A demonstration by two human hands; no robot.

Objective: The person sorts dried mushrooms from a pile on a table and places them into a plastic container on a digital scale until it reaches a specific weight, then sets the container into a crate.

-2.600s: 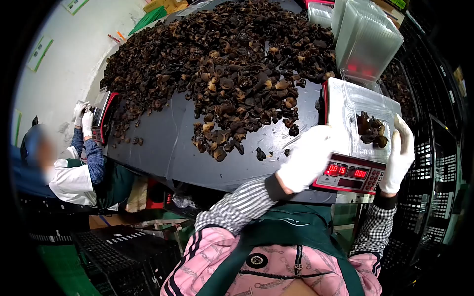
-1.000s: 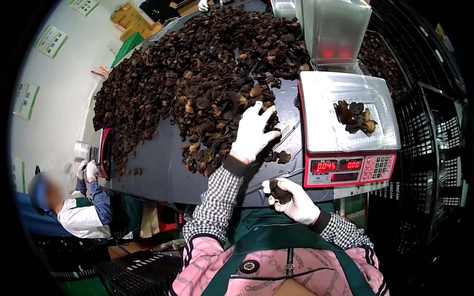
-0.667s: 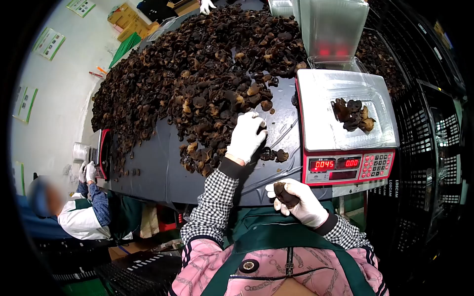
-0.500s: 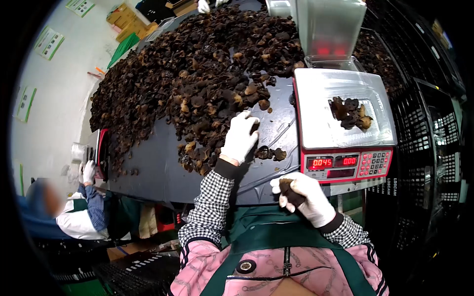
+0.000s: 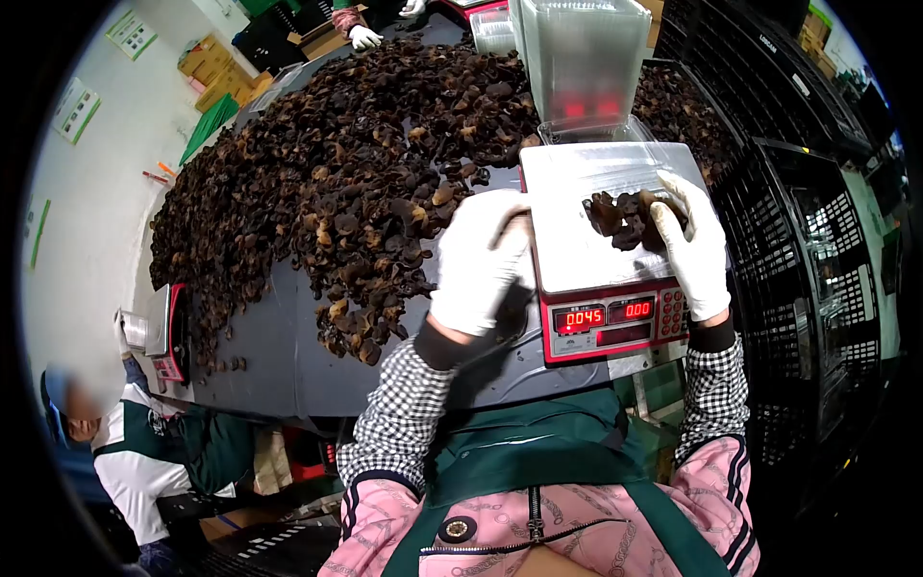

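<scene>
My gloved right hand point(image 5: 694, 245) is over the clear tray on the scale point(image 5: 567, 255), its fingers closed on dark fungus point(image 5: 620, 219) at the right of the tray's small heap. The red display reads 0.045. My gloved left hand point(image 5: 483, 262) is just left of the scale, above the table, fingers bent; a brownish blurred piece shows by its fingertips, and what it grips is not clear. Left of it lies the large pile of dark fungus point(image 5: 356, 183) on the grey table point(image 5: 288, 337).
Stacked clear trays point(image 5: 586, 67) rise behind the scale. Black crates point(image 5: 808, 250) stand at the right. A co-worker point(image 5: 135, 452) sits at the far left beside another scale point(image 5: 170, 332). At the top, another person's gloved hand point(image 5: 364, 37) is near the pile.
My right hand has moved from the table's front edge up onto the tray with its fungus. My left hand has shifted right towards the scale. The view has turned rightward.
</scene>
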